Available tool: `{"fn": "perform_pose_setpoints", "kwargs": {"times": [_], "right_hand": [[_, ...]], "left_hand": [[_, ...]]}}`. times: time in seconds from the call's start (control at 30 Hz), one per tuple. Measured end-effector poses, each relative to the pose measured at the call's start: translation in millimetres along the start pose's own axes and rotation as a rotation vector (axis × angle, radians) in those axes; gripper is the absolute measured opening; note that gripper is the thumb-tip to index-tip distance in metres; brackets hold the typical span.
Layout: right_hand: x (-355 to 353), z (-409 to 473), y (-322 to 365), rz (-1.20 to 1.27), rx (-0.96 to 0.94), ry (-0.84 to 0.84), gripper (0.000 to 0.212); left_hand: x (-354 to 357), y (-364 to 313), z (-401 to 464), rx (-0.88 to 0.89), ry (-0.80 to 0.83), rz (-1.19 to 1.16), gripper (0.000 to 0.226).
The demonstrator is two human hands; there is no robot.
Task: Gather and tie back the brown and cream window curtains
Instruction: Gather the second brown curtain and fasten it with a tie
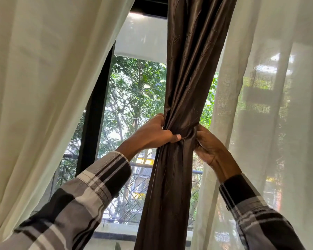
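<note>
- Plaid sleeves [90,193] are seen nearest, both arms raised toward the window.
- Left hand [155,133]: fingers are curled round the left side of the brown curtain [186,83], thumb pressed across the front at the pinch point.
- Right hand [209,147]: fingers are curled onto the right side of the same bunch at about the same height; a fold of fabric is pinched there.
- Brown curtain is held between the two hands, gathered to a narrow waist at the grip; it fans wider above and hangs loose below.
- It cannot be told whether a tie or a wrapped fold is already at the waist; no separate cord or tieback is seen.
- Cream curtains: left panel [43,87] and right panel [271,105] hang to either side, untied, neither gripped by a hand; the right one lies just beside the right wrist.
- Step judged: brown curtain gathered, being cinched or knotted; cream panels not yet dealt with.
- Next move judged: the bunch must be kept tight by one hand while the other is freed to wrap or knot.
- Risk: slippery-looking satin; the gather may slide if the grip is eased.
- Farthest: dark window frame [98,105], railing, trees outside.
</note>
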State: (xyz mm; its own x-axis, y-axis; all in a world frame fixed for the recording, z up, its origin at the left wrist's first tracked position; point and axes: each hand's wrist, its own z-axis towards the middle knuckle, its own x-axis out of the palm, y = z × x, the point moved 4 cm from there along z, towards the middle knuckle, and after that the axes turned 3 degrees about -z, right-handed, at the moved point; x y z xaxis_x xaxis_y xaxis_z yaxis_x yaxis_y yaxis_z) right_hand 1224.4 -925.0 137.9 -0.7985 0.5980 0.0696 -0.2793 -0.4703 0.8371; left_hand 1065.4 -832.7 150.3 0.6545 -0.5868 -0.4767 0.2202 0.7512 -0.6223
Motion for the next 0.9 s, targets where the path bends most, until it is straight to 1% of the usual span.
{"fn": "perform_pose_setpoints", "kwargs": {"times": [0.07,0.13,0.23,0.27,0.3,0.33,0.4,0.43,0.47,0.5,0.53,0.57,0.6,0.63,0.7,0.77,0.9], "right_hand": [[0,-2,2,-0.042,-0.003,-0.025,0.04],[4,-3,5,-0.16,-0.03,-0.066,0.036],[10,-7,16,-0.449,-0.192,-0.227,0.025],[9,-6,20,-0.559,-0.258,-0.264,0.022],[11,-7,23,-0.659,-0.306,-0.266,0.018],[14,-10,26,-0.75,-0.326,-0.249,0.021],[7,-3,25,-0.886,-0.316,-0.217,0.041],[10,-4,27,-0.924,-0.282,-0.192,0.044],[11,-6,30,-0.947,-0.249,-0.17,0.037],[12,-9,33,-0.961,-0.22,-0.152,0.021],[11,-11,36,-0.944,-0.192,-0.122,0.02],[8,-13,38,-0.934,-0.163,-0.102,0.031],[5,-15,39,-0.922,-0.133,-0.067,0.036],[0,-16,40,-0.897,-0.115,-0.038,0.035],[-5,-21,45,-0.83,-0.112,0.005,0.022],[-12,-26,50,-0.804,-0.114,-0.009,0.012],[-22,-41,58,-0.724,-0.142,-0.13,0.015]], "left_hand": [[-2,-2,-1,0.01,-0.013,0.072,0.08],[-4,-4,-3,0.006,-0.015,0.145,0.079],[-6,-6,-4,0.015,-0.035,0.226,0.084],[-7,-7,-4,0.02,-0.042,0.254,0.083],[-8,-8,-4,0.02,-0.05,0.282,0.08],[-9,-9,-4,0.028,-0.06,0.303,0.074],[-10,-11,-5,0.048,-0.093,0.333,0.063],[-11,-12,-6,0.058,-0.114,0.353,0.058],[-11,-12,-6,0.08,-0.132,0.377,0.054],[-11,-12,-7,0.091,-0.146,0.4,0.05],[-11,-11,-7,0.105,-0.162,0.414,0.046],[-12,-10,-7,0.11,-0.182,0.42,0.042],[-13,-8,-7,0.118,-0.206,0.423,0.039],[-15,-7,-8,0.112,-0.239,0.423,0.038],[-20,-5,-9,0.094,-0.325,0.418,0.039],[-24,-5,-11,0.088,-0.408,0.431,0.039],[-26,-7,-14,0.093,-0.533,0.456,0.037]]}}
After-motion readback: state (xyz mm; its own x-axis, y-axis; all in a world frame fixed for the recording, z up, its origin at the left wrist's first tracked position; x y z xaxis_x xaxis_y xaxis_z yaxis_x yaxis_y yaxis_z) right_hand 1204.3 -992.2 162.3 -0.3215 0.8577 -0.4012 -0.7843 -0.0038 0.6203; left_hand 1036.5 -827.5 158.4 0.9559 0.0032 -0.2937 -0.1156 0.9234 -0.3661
